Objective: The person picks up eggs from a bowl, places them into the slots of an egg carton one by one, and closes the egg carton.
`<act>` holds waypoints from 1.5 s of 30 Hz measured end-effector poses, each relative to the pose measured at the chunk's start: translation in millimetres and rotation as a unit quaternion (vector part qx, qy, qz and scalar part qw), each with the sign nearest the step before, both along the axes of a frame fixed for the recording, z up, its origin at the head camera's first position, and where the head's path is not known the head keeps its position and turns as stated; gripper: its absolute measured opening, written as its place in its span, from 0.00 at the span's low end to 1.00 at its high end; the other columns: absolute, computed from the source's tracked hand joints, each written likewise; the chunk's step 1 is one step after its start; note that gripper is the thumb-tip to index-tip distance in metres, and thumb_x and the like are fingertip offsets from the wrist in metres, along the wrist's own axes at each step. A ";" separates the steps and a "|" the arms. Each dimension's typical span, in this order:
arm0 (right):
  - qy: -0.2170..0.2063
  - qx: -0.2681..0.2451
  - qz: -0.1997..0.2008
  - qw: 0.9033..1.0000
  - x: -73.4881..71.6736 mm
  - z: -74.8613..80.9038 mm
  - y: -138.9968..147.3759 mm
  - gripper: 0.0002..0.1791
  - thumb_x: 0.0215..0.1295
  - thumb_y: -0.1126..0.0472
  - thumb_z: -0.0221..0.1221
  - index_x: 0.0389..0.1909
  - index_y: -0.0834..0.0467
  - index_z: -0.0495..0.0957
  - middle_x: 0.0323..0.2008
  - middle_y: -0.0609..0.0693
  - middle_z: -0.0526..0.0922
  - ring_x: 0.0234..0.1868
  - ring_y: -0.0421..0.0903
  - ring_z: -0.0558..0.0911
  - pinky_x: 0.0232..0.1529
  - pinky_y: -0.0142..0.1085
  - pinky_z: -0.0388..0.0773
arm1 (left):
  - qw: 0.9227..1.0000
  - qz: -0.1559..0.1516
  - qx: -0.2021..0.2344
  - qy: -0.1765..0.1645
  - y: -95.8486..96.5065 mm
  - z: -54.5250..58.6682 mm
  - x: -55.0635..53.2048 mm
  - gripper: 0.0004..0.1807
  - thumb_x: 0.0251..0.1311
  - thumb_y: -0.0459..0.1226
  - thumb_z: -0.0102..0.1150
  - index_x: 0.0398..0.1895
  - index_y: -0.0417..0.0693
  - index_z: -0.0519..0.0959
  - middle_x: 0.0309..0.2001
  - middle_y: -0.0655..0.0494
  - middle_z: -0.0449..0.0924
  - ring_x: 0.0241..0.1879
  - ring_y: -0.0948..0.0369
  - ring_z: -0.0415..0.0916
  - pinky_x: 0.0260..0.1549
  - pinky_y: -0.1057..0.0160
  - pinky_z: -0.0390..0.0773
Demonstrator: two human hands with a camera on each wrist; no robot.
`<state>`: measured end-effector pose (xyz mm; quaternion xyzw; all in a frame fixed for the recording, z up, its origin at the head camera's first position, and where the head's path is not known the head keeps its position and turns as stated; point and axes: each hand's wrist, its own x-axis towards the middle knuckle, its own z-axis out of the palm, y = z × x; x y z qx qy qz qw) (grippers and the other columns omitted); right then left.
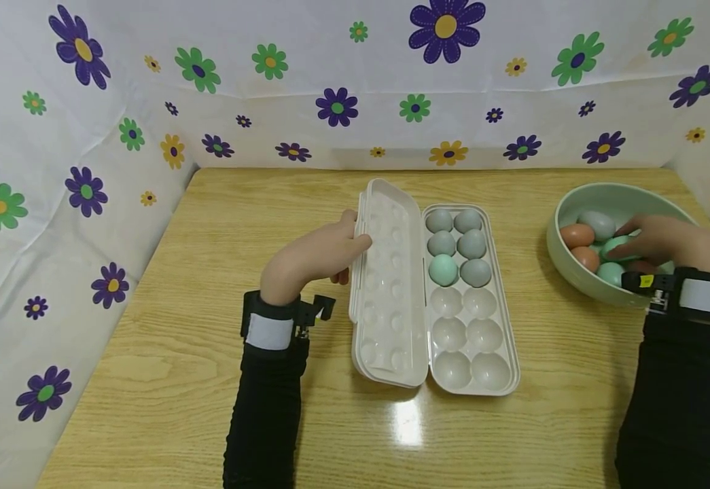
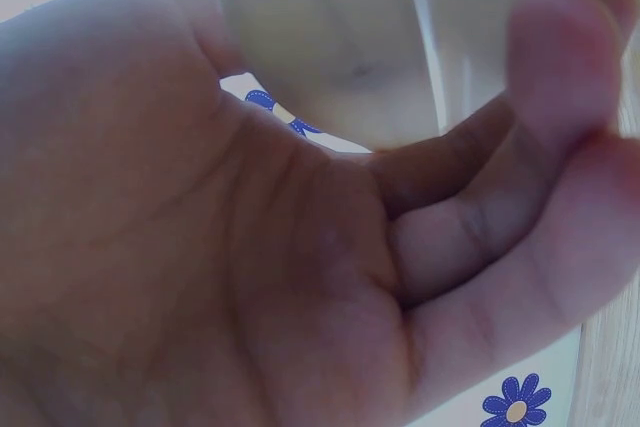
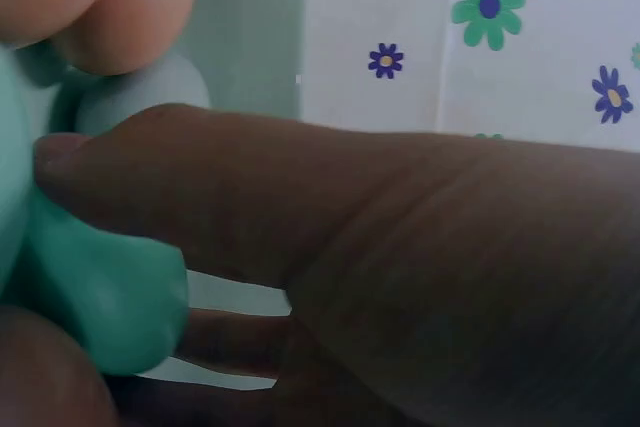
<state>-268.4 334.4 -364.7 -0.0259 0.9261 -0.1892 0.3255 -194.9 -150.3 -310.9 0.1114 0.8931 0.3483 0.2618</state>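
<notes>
My left hand (image 1: pixel 318 255) holds the raised lid (image 1: pixel 393 285) of a white plastic egg carton, thumb over its edge and fingers behind it. In the left wrist view the pale lid (image 2: pixel 330 47) lies against the curled fingers. The carton's base (image 1: pixel 506 333) bears grey-blue eggs and one mint-green egg (image 1: pixel 443 269) in its far cups; the nearer cups are bare. Inside the pale green bowl (image 1: pixel 581 282), my right hand (image 1: pixel 672 241) grips a green egg (image 1: pixel 616 248) between thumb and fingers. The right wrist view shows the thumb against this green egg (image 3: pixel 125 297).
Also in the bowl are brown eggs (image 1: pixel 586 259), a grey egg (image 1: pixel 598 224) and another mint-green egg (image 1: pixel 611 274). The wooden table (image 1: pixel 208 272) meets a flowered white cloth (image 1: pixel 379 75) at the back and left. The bowl stands right of the carton.
</notes>
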 end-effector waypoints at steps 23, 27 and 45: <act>0.043 0.028 0.033 0.998 3.8 3.0 -4.1 0.37 0.56 0.52 0.63 0.52 0.79 0.61 0.33 0.63 0.74 0.34 0.55 0.74 0.36 0.47 0.73 | 1.000 0.000 -0.002 -0.001 -1.3 -1.8 0.5 0.25 0.68 0.43 0.32 0.62 0.37 0.51 0.23 0.49 0.70 0.17 0.56 0.69 0.20 0.64 0.70; 0.042 0.013 0.020 0.999 3.6 3.3 -4.3 0.35 0.57 0.55 0.63 0.51 0.79 0.61 0.31 0.62 0.76 0.31 0.52 0.76 0.33 0.44 0.76 | 1.000 -0.001 0.001 0.000 -1.2 -1.7 0.5 0.25 0.68 0.43 0.32 0.62 0.36 0.52 0.23 0.49 0.70 0.17 0.56 0.69 0.19 0.64 0.70; 0.100 0.032 -0.002 0.994 1.9 2.3 -3.1 0.30 0.58 0.58 0.61 0.50 0.77 0.63 0.42 0.76 0.71 0.33 0.59 0.76 0.31 0.45 0.74 | 1.000 -0.003 -0.001 -0.002 -0.6 -0.9 0.0 0.25 0.68 0.42 0.32 0.63 0.36 0.51 0.22 0.49 0.69 0.17 0.56 0.68 0.21 0.61 0.72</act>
